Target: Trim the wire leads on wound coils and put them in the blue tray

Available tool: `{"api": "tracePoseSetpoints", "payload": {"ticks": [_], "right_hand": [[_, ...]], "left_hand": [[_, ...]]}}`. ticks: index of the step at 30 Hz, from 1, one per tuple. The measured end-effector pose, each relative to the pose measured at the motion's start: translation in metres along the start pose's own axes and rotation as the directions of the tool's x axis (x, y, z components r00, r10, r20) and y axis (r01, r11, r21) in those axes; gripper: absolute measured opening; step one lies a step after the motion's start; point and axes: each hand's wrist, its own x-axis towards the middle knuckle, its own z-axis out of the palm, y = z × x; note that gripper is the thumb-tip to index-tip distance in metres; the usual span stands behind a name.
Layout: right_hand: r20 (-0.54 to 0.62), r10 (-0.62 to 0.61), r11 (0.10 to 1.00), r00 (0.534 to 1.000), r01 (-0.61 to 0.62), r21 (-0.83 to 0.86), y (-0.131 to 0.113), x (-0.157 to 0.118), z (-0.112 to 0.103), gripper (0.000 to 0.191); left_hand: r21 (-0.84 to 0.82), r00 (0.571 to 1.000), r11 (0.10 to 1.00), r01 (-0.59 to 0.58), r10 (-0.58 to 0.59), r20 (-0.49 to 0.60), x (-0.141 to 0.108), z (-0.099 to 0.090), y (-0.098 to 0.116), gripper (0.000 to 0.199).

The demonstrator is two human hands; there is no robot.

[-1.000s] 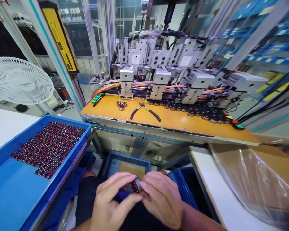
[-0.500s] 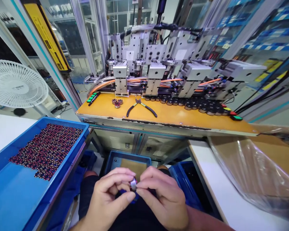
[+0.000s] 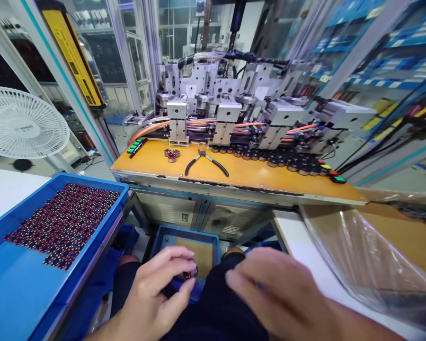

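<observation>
The small round part is in the left hand, in front of the person's body and above the lap. The thumb and the fingertips of this hand pinch it by its sides; a grey metal edge and some red spots can be seen on it. The right hand is apart from the part, to the right of it. Its fingers are bent, but it is blurred, so I cannot tell if something is inside.

Beyond the hands is a counter with an orange top. On it lies a pair of pliers with its handles spread toward the person. Just left of the pliers there are three small round parts, close together. To the right, many dark round parts stand in a long group along the front of the metal machine.

At the left side is a blue tray, with many small pieces of dark and red colour spread at its far part. A lower blue tray is below, beyond the hands.
</observation>
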Motion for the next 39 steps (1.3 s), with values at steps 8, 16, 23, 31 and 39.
{"api": "tracePoseSetpoints", "payload": {"ticks": [8,16,23,31,39], "right_hand": [[0.386,-0.147,0.987,0.911,0.163,-0.01,-0.001,0.029,0.021,0.039],[0.72,0.256,0.659,0.645,-0.661,0.358,0.007,0.056,0.013,0.021],[0.131,0.739,0.663,0.661,-0.678,-0.317,0.091,0.133,0.07,0.051],[0.382,0.798,0.603,0.466,-0.62,-0.502,0.136,0.137,0.066,0.074],[0.512,0.584,0.795,0.63,-0.317,-0.518,0.106,0.064,0.014,0.056]], "left_hand": [[-0.003,1.0,1.0,-0.011,0.011,0.014,-0.003,-0.001,0.003,0.027],[-0.104,0.993,0.988,-0.114,0.11,-0.045,-0.011,-0.005,-0.008,0.028],[-0.092,0.983,0.987,-0.131,0.118,-0.14,-0.007,-0.004,-0.014,0.028],[-0.031,0.965,0.999,-0.023,0.014,-0.261,-0.015,-0.015,-0.013,0.026],[-0.089,0.953,0.994,0.058,-0.082,-0.292,-0.02,-0.012,-0.012,0.027]]}}
